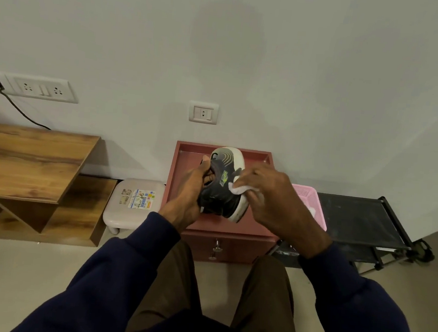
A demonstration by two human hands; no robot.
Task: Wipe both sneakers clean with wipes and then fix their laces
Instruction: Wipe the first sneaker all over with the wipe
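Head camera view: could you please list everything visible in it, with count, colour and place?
sneaker: one, black with white sole, held above the cabinet top
wipe: one, white, against the sneaker's side
cabinet: one, reddish, centre, against the wall
basket: one, pink, right of the cabinet, something white inside
shoe rack: one, black, far right
stool: one, off-white with a sticker, left of the cabinet
shelf unit: one, brown wood, far left
socket plates: two, white, on the wall
cable: one, black, from the left plate
left hand: grips the sneaker's opening, navy sleeve
right hand: holds the wipe, navy sleeve
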